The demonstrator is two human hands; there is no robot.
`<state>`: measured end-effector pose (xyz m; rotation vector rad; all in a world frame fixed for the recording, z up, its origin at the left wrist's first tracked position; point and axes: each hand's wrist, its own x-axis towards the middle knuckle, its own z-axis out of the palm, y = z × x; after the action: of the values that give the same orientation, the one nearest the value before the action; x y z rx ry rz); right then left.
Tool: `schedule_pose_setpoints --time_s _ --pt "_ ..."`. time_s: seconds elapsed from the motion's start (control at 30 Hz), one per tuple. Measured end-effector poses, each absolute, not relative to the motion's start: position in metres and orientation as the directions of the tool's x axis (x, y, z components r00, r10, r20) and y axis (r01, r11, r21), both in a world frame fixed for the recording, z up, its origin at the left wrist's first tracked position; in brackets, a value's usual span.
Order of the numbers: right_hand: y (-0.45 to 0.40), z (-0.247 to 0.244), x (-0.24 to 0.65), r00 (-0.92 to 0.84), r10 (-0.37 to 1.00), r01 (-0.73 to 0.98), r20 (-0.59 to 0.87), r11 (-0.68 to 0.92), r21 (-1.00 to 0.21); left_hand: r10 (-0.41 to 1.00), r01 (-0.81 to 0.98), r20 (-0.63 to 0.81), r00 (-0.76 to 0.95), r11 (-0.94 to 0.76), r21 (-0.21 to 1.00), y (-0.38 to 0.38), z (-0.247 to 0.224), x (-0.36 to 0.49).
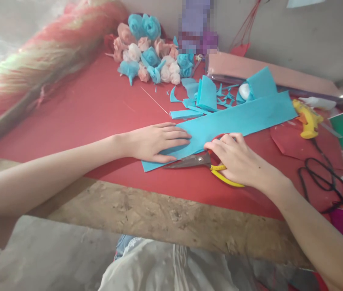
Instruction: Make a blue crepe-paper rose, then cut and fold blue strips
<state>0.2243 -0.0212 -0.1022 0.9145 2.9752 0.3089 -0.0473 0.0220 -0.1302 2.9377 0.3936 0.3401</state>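
Note:
A long strip of blue crepe paper (pixel 250 117) lies slantwise across the red table cover. Flat on its left end rests my left hand (pixel 164 141), fingers stretched out. My right hand (pixel 235 155) is wrapped round the handles of a pair of scissors (pixel 194 161) with red and yellow grips. The blades point left along the strip's near edge, their tips close to my left thumb. The blades look closed or nearly so. Behind the strip lie a folded blue paper piece (pixel 207 93) and several small blue scraps (pixel 194 103).
Paper flowers (pixel 151 52) in blue, pink and white cluster at the back. A yellow glue gun (pixel 308 119) with a black cord (pixel 320 173) lies to the right. A long pinkish box (pixel 268 70) stands along the wall. Bundled red-and-cream material (pixel 47 56) fills the left side.

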Motion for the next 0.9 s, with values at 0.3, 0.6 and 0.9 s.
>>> schedule_pose_setpoints --time_s 0.3,0.6,0.9 --pt "-0.014 -0.104 0.22 -0.855 0.507 0.517 0.113 0.852 0.087 0.279 0.245 0.198 0.94 -0.952 0.182 0.022 -0.131 -0.048" --pt "-0.017 -0.099 0.223 -0.886 0.442 0.461 0.143 0.874 0.156 0.269 0.24 0.195 0.943 -0.957 0.162 0.021 -0.13 -0.048" --pt "-0.028 -0.096 0.22 -0.843 0.536 0.532 0.035 0.824 0.195 0.285 0.251 0.191 0.939 -0.951 0.181 0.021 -0.13 -0.048"
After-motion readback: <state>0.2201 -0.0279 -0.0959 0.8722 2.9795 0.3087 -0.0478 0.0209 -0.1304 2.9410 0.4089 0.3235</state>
